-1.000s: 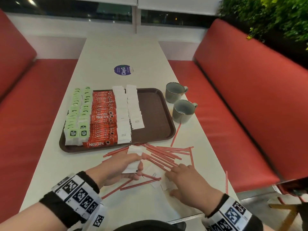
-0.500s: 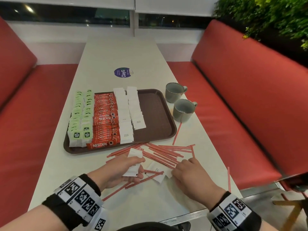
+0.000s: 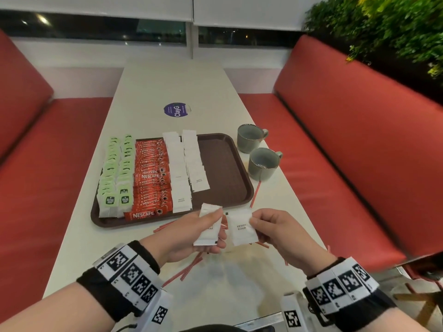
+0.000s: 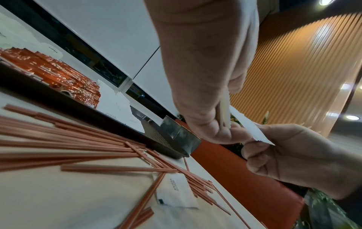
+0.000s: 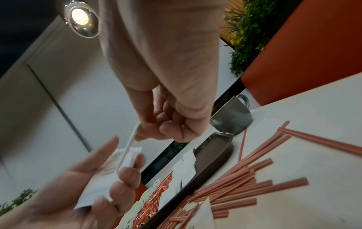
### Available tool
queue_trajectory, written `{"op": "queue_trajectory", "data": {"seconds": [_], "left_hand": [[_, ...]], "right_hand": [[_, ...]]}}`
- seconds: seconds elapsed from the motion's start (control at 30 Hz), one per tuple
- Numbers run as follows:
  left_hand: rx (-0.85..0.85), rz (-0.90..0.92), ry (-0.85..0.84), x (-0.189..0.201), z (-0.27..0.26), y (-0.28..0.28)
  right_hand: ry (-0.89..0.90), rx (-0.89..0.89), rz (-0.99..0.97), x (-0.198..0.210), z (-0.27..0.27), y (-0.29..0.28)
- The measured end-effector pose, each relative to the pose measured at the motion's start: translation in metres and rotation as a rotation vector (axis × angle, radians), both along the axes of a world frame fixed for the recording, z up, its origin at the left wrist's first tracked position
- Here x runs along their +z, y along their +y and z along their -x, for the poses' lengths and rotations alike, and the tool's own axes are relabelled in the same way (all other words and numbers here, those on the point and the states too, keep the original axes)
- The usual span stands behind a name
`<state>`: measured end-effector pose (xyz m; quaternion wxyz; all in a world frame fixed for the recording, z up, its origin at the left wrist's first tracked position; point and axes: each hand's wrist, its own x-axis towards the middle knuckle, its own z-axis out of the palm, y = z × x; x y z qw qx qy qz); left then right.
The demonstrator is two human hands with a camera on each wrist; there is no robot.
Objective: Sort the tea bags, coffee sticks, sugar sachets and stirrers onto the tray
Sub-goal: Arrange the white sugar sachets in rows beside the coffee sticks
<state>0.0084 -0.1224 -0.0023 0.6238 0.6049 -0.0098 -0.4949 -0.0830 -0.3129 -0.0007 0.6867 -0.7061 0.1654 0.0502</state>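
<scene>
Left hand: left hand point(image 3: 191, 232) raised above the table, palm up, fingers curled round a small stack of white paper sugar sachets point(image 3: 209, 226); thumb lies on top of the stack.
Right hand: right hand point(image 3: 275, 230) level with the left, thumb and forefinger pinching one white paper sugar sachet printed "WHITE SUGAR" point(image 3: 241, 227) by its right edge; the other fingers are curled in.
Gap between hands: the single sachet hangs just beside the left-hand stack; the right wrist view shows its edge touching the stack at the left fingertips point(image 5: 128, 172).
Table under hands: loose thin red plastic stirrers point(image 4: 82, 145) fanned out on the white table top point(image 3: 172, 85), with one more white sachet point(image 4: 176, 192) lying flat among them.
Tray: brown plastic tray point(image 3: 223, 168) just beyond the hands. From its left: two rows of green-and-white tea bags point(image 3: 117, 173), a row of red Nescafe coffee sticks point(image 3: 151, 176), two rows of white sugar sachets point(image 3: 185, 166). Right part of tray bare.
Right of tray: two grey ceramic mugs point(image 3: 262, 164) standing near its edge; one stirrer point(image 3: 255, 194) lies between the nearer mug and the tray.
Surroundings: red padded benches point(image 3: 359, 140) either side.
</scene>
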Motion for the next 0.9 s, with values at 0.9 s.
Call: {"op": "queue_trajectory", "data": {"seconds": [0.9], "left_hand": [[0.179,0.148,0.233,-0.027,-0.015,0.041]], "right_hand": [[-0.471,0.343,1.222,-0.037,-0.024,-0.016]]}}
